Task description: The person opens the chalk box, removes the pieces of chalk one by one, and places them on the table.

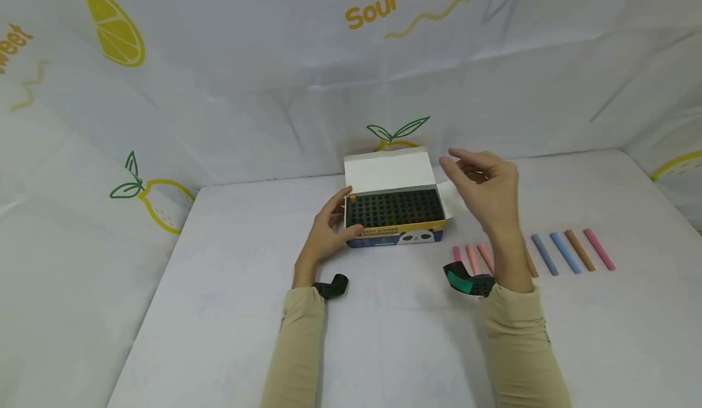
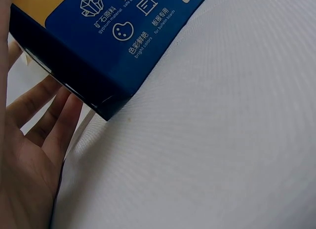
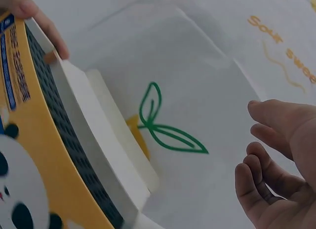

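Observation:
An open chalk box (image 1: 395, 235), blue and yellow with a panda on its front, stands on the table with a dark grid of holes (image 1: 392, 208) inside. One orange chalk stick (image 1: 353, 198) pokes up from the far left corner hole. My left hand (image 1: 327, 225) grips the box's left end, thumb at the front edge and fingers round the side and back. Raised to the right of the box is my right hand (image 1: 482, 186). Its fingers are loosely bent with nothing between them, as the right wrist view (image 3: 276, 165) shows.
The box's white lid (image 1: 389, 170) stands up at the back, and a white side flap (image 1: 452, 200) sticks out right. Several chalk sticks lie in a row at right, among them a blue stick (image 1: 545, 254) and a pink stick (image 1: 599, 249). A lemon-print cloth (image 1: 247, 91) hangs behind.

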Demonstrator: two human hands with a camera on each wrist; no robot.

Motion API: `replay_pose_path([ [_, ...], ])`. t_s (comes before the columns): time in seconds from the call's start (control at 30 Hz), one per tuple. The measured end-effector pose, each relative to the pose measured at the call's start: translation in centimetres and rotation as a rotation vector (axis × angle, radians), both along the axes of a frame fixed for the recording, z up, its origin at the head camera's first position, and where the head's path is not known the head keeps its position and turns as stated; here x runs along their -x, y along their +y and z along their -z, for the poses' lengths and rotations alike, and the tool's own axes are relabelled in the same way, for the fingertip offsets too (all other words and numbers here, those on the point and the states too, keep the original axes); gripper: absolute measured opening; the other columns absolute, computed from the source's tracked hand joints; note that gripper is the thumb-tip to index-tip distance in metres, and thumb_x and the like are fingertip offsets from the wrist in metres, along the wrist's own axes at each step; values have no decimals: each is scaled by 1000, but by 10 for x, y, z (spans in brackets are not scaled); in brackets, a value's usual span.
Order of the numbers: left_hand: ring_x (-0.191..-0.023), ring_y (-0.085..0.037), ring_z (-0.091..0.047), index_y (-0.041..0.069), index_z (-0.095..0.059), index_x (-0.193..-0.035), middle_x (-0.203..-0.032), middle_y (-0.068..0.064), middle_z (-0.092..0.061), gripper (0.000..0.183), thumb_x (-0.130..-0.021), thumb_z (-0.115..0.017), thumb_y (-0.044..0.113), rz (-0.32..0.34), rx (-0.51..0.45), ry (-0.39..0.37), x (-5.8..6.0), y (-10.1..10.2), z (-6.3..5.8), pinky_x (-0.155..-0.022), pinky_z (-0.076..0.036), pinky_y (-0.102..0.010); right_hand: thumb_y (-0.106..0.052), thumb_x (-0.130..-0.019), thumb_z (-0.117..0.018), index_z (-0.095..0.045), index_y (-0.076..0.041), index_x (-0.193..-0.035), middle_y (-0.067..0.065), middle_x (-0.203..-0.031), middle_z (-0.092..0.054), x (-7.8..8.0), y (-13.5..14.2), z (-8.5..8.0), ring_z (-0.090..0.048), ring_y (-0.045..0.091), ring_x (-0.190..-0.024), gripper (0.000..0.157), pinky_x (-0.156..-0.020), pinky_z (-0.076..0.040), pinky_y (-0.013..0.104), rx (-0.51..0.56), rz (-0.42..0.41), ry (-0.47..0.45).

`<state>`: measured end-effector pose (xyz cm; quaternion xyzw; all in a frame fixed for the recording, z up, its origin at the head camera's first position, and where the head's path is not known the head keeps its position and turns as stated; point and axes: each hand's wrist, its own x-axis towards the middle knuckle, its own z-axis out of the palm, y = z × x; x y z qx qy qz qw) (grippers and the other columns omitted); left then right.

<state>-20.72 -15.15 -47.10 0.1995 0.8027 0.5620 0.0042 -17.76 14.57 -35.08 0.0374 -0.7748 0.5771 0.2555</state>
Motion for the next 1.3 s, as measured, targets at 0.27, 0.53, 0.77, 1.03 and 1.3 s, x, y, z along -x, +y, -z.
replay_pose_path([
  [0.27, -125, -24, -53, 30, -39, -158, -143, -8, -57, 92, -81, -76, 66, -12, 15, -4, -1, 0, -1, -110, -47, -49, -9, -90, -78, -77, 2, -113, 18, -90, -69, 19, -62, 13, -60, -6, -75, 25, -73, -52, 10, -18, -217, -51],
  [0.53, -125, -28, -55, 31, -40, -158, -141, -10, -59, 103, -74, -68, 83, -40, 52, 3, -1, 1, -4, -110, -48, -52, -11, -90, -79, -77, 3, -112, 21, -91, -72, 28, -97, 32, -70, 20, -76, 26, -70, -53, 15, -72, -292, -81],
  [0.77, -130, -27, -52, 31, -39, -158, -142, -10, -55, 104, -73, -70, 82, -15, 5, -30, 0, 0, -2, -114, -44, -50, -12, -90, -78, -77, 3, -112, 22, -94, -71, 28, -112, 47, -72, 33, -81, 26, -70, -58, 29, -183, -321, -165],
  [1.03, -127, -26, -53, 31, -40, -157, -140, -9, -57, 105, -72, -68, 85, -16, 9, -5, 2, 1, 0, -114, -45, -48, -14, -92, -77, -80, 0, -107, 20, -97, -70, 28, -121, 52, -71, 30, -83, 20, -71, -61, 38, -282, -285, -211],
  [1.3, -128, -26, -52, 35, -40, -156, -140, -8, -56, 103, -71, -70, 84, -21, 8, -34, 1, 1, 0, -114, -45, -48, -18, -93, -77, -81, -4, -105, 16, -98, -74, 26, -129, 54, -70, 26, -80, 19, -63, -58, 34, -348, -199, -245],
])
